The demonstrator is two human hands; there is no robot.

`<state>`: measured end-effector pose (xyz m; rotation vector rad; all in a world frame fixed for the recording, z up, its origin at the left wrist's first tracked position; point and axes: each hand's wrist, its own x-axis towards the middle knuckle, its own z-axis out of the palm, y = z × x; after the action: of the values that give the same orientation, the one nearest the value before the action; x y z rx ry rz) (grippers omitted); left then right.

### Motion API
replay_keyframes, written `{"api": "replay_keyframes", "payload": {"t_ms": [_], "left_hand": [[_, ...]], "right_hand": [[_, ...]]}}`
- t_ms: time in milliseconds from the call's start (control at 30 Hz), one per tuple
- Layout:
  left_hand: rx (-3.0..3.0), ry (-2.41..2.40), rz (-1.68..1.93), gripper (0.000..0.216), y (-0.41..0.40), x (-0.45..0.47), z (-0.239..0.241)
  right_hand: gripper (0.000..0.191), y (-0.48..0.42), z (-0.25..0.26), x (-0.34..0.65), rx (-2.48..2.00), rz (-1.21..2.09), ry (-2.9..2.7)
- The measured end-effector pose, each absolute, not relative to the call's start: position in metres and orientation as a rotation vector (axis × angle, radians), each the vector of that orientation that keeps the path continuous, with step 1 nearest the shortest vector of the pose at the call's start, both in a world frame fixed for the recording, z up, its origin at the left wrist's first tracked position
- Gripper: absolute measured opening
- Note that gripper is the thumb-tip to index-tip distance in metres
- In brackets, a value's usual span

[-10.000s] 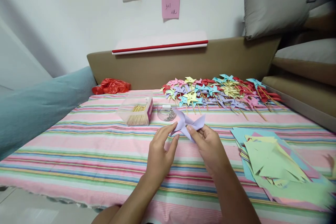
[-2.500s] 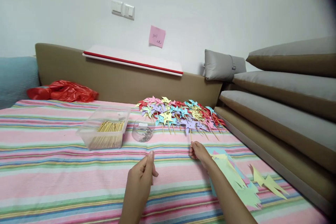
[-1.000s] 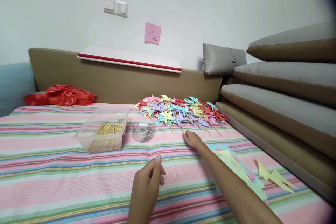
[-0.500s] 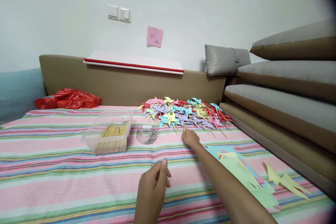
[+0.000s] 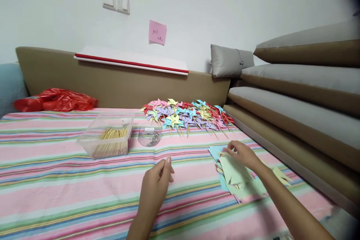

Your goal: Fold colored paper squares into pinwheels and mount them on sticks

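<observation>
My right hand (image 5: 242, 154) pinches the upper edge of a pale green cut paper sheet (image 5: 234, 169), which is tilted up above a stack of coloured papers (image 5: 247, 194). Blue and pink edges show in that stack. My left hand (image 5: 156, 180) hovers over the striped cloth, thumb up and fingers curled in, with nothing visible in it. Just right of the stack lies a yellow cut paper piece (image 5: 280, 176), partly behind my right forearm. Finished paper pinwheels on sticks (image 5: 174, 120) lie heaped at the back.
Left of centre stands a clear plastic box (image 5: 112, 151) holding many thin wooden sticks (image 5: 114, 134). Beside it is a round clear container (image 5: 144, 139) with small metal pieces. Stacked grey cushions (image 5: 295, 108) border the right side. A red plastic bag (image 5: 66, 100) lies back left.
My right hand has left the pinwheel it held at the heap and come back to the paper stack, where it lifts a green sheet. My left hand stays curled. The view has shifted right.
</observation>
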<state>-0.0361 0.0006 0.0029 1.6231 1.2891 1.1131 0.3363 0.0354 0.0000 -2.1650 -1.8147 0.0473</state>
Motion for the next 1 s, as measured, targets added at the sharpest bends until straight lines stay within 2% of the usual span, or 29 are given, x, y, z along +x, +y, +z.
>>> {"api": "replay_keyframes", "payload": {"t_ms": [67,167,300,367,467,700,867,1000], "left_hand": [[1.666,1.289,1.088,0.052,0.002,-0.034,0.002],[1.746,1.314,1.037,0.053,0.004,-0.032,-0.001],[1.926,1.370,0.922,0.054,0.007,-0.030,-0.009],[2.014,1.395,0.861,0.053,0.008,-0.029,-0.013],[2.081,1.398,0.804,0.049,0.008,-0.028,-0.016],[2.159,1.376,0.737,0.045,0.005,-0.030,-0.021],[2.145,1.354,0.758,0.045,-0.001,-0.032,-0.022],[2.099,1.304,0.807,0.045,-0.004,-0.037,-0.021]], "right_hand": [[0.029,-0.003,-0.008,0.355,-2.114,0.038,-1.841],[0.054,-0.037,-0.029,0.354,-2.061,0.035,-1.879],[0.079,-0.042,-0.051,0.322,-2.078,-0.027,-1.857],[0.084,-0.038,-0.056,0.305,-2.095,-0.071,-1.834],[0.077,-0.033,-0.057,0.287,-2.130,-0.102,-1.772],[0.046,-0.038,-0.052,0.283,-2.137,0.021,-1.676],[0.051,-0.041,-0.039,0.299,-2.074,0.143,-1.585],[0.053,-0.050,-0.006,0.311,-2.012,0.150,-1.442]]}}
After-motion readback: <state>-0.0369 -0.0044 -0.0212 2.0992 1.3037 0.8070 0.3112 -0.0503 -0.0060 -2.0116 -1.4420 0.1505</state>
